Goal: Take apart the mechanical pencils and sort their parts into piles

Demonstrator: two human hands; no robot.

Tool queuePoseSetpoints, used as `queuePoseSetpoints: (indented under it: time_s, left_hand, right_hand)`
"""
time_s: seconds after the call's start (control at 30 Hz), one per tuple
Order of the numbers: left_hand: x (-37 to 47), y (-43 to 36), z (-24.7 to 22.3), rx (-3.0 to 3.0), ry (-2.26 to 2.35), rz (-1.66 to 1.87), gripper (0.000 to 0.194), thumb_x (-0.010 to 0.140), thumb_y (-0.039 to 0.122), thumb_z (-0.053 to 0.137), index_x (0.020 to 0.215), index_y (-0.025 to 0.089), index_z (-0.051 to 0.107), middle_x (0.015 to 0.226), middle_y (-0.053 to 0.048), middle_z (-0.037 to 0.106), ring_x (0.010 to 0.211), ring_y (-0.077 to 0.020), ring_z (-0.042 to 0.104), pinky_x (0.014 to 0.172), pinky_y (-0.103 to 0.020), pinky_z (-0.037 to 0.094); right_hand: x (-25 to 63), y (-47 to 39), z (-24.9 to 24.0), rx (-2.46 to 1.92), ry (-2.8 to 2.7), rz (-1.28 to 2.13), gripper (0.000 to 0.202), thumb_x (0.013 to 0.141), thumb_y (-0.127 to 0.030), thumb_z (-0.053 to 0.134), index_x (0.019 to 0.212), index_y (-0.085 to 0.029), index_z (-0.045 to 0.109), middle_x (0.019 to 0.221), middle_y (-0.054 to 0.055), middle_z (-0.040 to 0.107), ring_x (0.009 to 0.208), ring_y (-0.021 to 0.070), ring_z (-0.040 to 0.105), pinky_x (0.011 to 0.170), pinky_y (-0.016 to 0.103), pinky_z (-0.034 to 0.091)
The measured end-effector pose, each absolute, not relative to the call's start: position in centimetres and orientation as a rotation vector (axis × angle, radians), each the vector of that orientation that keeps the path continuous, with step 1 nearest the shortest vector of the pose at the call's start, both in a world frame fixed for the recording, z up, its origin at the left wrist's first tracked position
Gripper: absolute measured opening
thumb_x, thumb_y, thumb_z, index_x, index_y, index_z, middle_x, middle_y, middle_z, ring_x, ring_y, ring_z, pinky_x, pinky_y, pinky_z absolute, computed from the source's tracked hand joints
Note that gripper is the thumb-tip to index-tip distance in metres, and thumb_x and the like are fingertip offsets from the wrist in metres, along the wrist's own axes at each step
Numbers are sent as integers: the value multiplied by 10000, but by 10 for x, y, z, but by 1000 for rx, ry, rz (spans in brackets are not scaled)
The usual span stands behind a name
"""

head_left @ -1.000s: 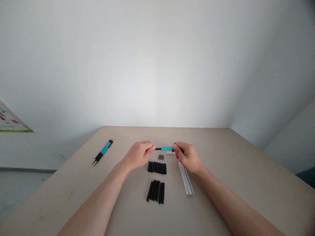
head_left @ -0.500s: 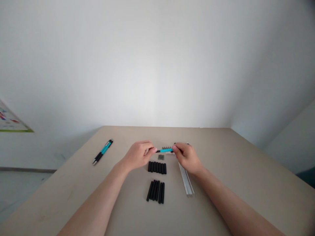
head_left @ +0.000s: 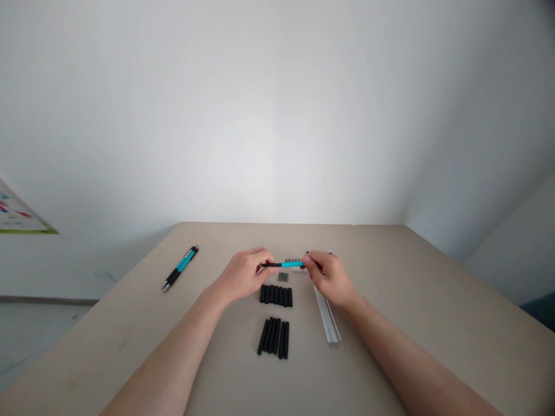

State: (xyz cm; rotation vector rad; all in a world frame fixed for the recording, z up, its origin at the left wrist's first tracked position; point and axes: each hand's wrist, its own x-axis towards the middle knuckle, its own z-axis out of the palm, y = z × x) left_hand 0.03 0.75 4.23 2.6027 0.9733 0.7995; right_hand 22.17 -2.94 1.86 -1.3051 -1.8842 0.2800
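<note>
A turquoise and black pen [head_left: 291,264] is held level above the middle of the table, between my two hands. My left hand [head_left: 245,274] has its thumb and fingers about the black grip end. At the other end, my right hand [head_left: 332,278] pinches the turquoise barrel, hiding its tip. White pen refills [head_left: 327,318] lie below my right hand, their upper ends covered by it. Under the pen are small springs [head_left: 283,277] and a row of tiny pointed parts [head_left: 293,260], partly hidden. Nearer to me is a row of short black tubes [head_left: 276,296].
A second row of longer black tubes [head_left: 274,338] lies closer to the front of the beige table [head_left: 373,370]. Assembled turquoise and black pens [head_left: 181,267] lie together at the left. A white wall [head_left: 277,115] rises behind the table.
The fingers of my left hand have loosened and shifted, so more of the pen's black grip shows. My right hand keeps its pinch on the barrel.
</note>
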Motion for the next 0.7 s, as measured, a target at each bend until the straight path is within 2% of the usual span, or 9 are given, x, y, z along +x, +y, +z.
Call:
queuePoseSetpoints:
  time_s: [0.1, 0.17, 0.27, 0.33, 0.43, 0.7]
  left_hand:
    - [0, 7, 44, 2673, 895, 755, 303, 907, 302, 448, 649, 166, 530, 675, 14, 493, 580, -96, 430, 560, -214, 326]
    - [0, 7, 44, 2680, 881, 724, 313, 913, 289, 433, 643, 165, 532, 677, 10, 500, 587, -98, 441, 561, -216, 334]
    - [1, 6, 42, 2616, 934, 782, 112, 860, 291, 539, 857, 188, 584, 788, 4, 572, 656, -111, 496, 592, -213, 372]
    - [1, 7, 41, 2592, 947, 843, 138, 831, 277, 586, 949, 206, 574, 864, -2, 598, 717, -121, 524, 624, -214, 396]
    - [1, 8, 41, 2642, 913, 875, 66, 858, 248, 546, 844, 198, 587, 851, -15, 598, 759, -133, 536, 666, -227, 409]
    - [1, 8, 45, 2702, 841, 761, 260, 897, 204, 450, 676, 168, 584, 780, -32, 592, 757, -147, 542, 698, -253, 416]
  right_hand:
    - [221, -30, 19, -1295, -1889, 274, 347, 911, -312, 391, 598, -182, 467, 536, -16, 449, 513, 113, 403, 523, 243, 278]
    - [221, -30, 20, -1291, -1892, 271, 348, 910, -313, 396, 598, -180, 474, 537, -14, 456, 513, 112, 407, 522, 242, 280]
    - [221, -30, 20, -1289, -1890, 270, 353, 909, -313, 397, 592, -179, 475, 538, -12, 466, 515, 112, 410, 518, 241, 282]
    - [222, -30, 20, -1289, -1890, 266, 357, 909, -312, 398, 588, -179, 479, 540, -10, 471, 513, 111, 406, 513, 241, 280]
    - [222, -30, 20, -1302, -1885, 265, 361, 907, -311, 401, 579, -179, 475, 537, -9, 475, 505, 108, 403, 505, 240, 278]
    - [220, -30, 20, -1297, -1922, 232, 365, 915, -328, 386, 592, -181, 472, 550, -3, 480, 527, 118, 427, 522, 243, 289]
